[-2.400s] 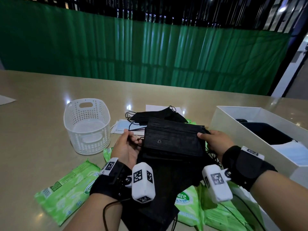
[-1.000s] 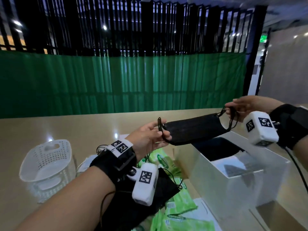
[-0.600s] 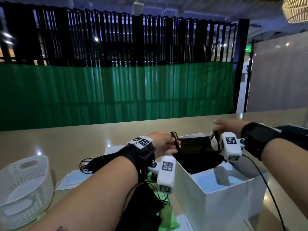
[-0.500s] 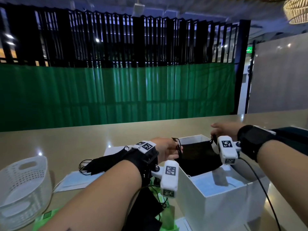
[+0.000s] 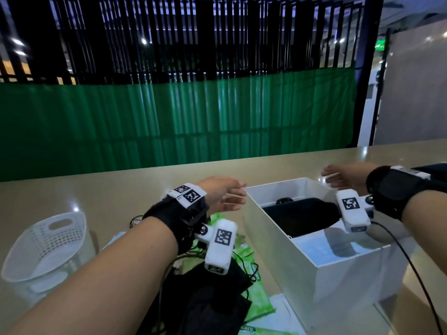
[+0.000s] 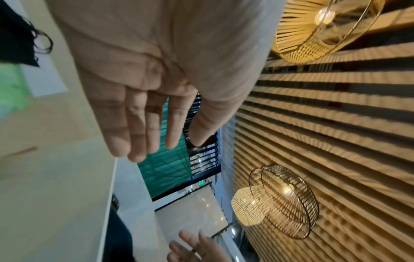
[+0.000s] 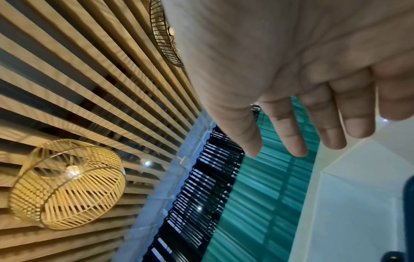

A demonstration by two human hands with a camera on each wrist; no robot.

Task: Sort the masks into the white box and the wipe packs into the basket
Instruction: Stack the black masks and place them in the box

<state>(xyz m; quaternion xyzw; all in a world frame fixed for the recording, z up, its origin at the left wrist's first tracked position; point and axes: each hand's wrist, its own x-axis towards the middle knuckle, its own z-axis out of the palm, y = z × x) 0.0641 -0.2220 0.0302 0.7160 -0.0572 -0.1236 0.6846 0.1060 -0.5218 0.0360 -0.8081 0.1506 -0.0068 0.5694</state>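
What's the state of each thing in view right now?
left hand: open, holds nothing
right hand: open, holds nothing
white box: lidless, black mask lying inside
basket: upright, no wipe packs inside
wipe packs: loose on table
black masks: piled on table over the packs

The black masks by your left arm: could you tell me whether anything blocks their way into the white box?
Nothing visible does. The black masks lie beside the white box, whose top is open, and both hands are empty.
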